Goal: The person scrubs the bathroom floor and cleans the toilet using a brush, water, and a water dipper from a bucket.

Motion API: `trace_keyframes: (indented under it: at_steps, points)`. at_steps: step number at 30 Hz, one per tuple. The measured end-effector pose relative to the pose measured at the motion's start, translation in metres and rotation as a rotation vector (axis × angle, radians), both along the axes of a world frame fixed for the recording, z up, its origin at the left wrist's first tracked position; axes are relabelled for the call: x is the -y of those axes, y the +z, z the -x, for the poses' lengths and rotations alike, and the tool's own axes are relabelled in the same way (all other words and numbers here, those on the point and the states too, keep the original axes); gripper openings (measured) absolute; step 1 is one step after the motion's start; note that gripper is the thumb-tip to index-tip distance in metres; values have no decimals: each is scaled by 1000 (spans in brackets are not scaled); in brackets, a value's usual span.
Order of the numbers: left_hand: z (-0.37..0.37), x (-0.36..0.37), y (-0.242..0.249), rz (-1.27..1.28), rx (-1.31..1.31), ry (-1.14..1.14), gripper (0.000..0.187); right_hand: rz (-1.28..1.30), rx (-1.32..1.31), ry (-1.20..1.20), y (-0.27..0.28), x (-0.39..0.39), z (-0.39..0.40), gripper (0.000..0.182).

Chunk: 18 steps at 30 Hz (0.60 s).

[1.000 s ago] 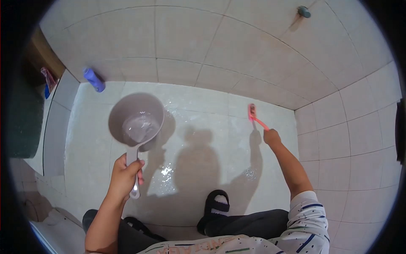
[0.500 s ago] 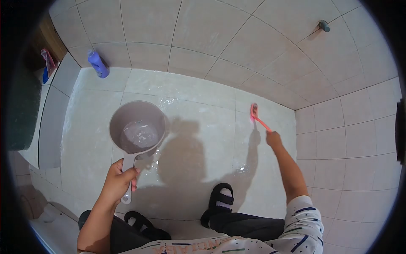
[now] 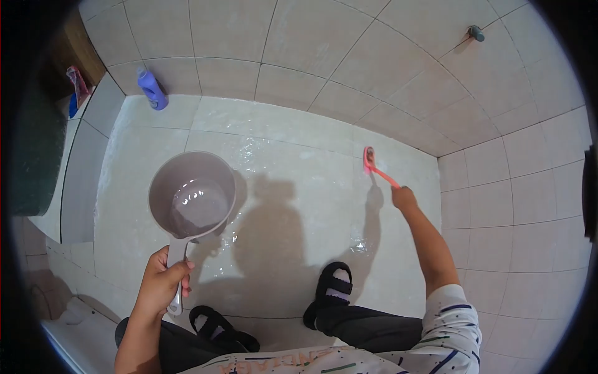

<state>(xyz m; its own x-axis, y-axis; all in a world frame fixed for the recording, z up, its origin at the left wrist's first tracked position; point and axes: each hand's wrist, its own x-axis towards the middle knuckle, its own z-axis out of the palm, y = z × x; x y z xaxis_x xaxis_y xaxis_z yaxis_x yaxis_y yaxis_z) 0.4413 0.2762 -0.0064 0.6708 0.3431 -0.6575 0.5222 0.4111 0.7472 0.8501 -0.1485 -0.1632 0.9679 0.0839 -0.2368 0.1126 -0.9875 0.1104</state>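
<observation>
Hands closed around two handles, a person grips a gray dipper (image 3: 192,195) holding water in the left hand (image 3: 161,282) and a pink brush (image 3: 370,159) in the right hand (image 3: 405,199), its head against the wet tiled floor (image 3: 299,218) near the wall (image 3: 299,56). A purple bottle (image 3: 152,90) stands near the left corner.

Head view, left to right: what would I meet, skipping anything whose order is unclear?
Green container → pink-and-blue item → dipper → right sandal → brush → wall peg.
</observation>
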Motion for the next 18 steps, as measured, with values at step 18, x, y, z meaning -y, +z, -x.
trace_keyframes:
  at_steps: [18]
  points:
    - [22, -5, 15, -47, 31, 112, 8, -152, -24, 273, -35, -127, 11, 43]
